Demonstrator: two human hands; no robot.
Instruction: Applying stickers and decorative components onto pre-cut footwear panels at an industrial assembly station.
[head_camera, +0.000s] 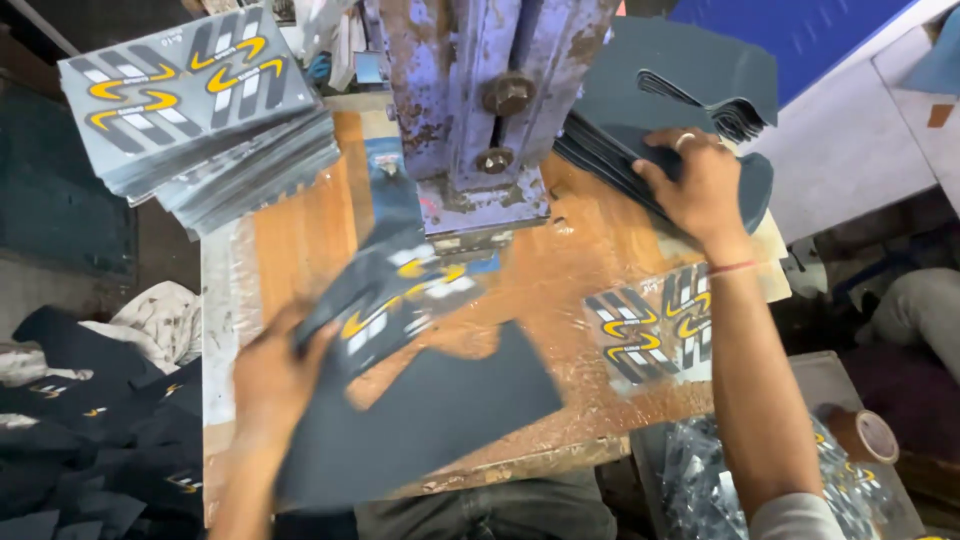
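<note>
Head view: left hand (272, 372) gripping printed sheet (395, 295); right hand (697, 185) on dark stack (610, 140)

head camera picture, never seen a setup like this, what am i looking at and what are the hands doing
This single picture comes from a camera worn on a person's head, looking down at their own two bare hands over a worn wooden worktable.

At the back middle stands a rusty, bluish metal machine column with large bolts; its purpose can't be told from here.

The left hand holds a printed sheet with yellow and white markings, blurred by motion, over a dark grey sheet lying on the table. The right hand, wearing a ring, rests on a stack of dark grey sheets at the back right.

At the back left sits a stack of printed sheets. One more printed piece lies flat near the right forearm. Dark fabric pieces are heaped beside the table on the left, and a tape roll sits lower right.
</note>
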